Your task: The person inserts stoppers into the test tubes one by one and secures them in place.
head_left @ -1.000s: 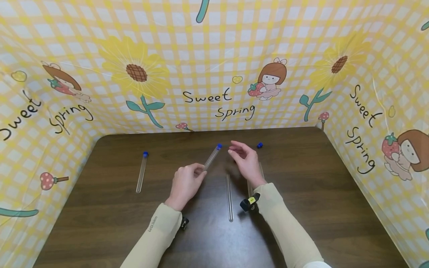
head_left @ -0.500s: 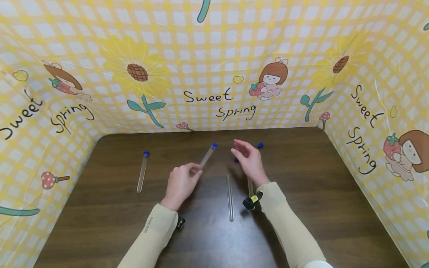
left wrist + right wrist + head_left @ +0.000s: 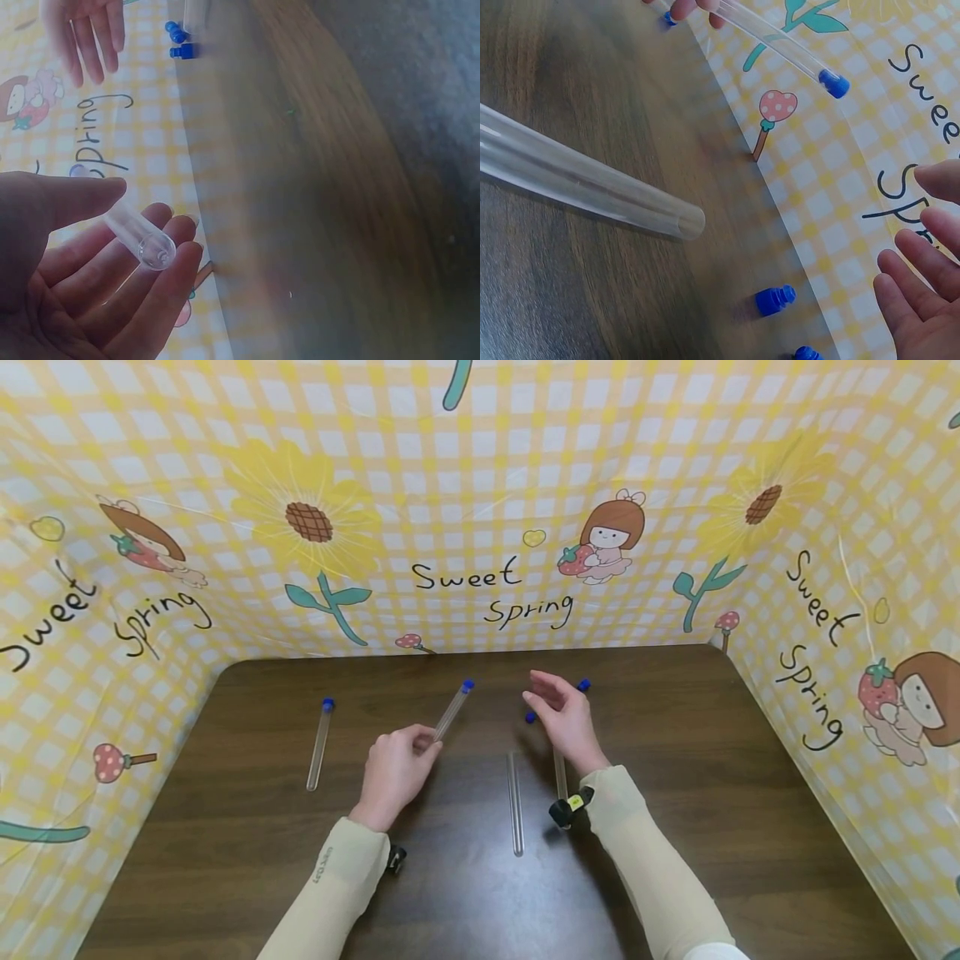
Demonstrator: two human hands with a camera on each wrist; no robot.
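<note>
Head view showed a yellow checked cloth (image 3: 465, 460) behind a brown table (image 3: 225, 860). Over it, the left hand (image 3: 396, 772) pinched a blue-capped tube (image 3: 452, 712) between thumb and fingers, capped end pointing away, while the right hand (image 3: 566, 722) held its thumb apart from loosely bent fingers. Another capped tube (image 3: 318, 752) lay further left; a clear tube (image 3: 515, 806), between the forearms (image 3: 652, 860). Two blue caps (image 3: 530, 717) lay near the right hand.

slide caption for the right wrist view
Capped tube in left hand, right hand empty, two loose blue caps and an uncapped tube on the table
</note>
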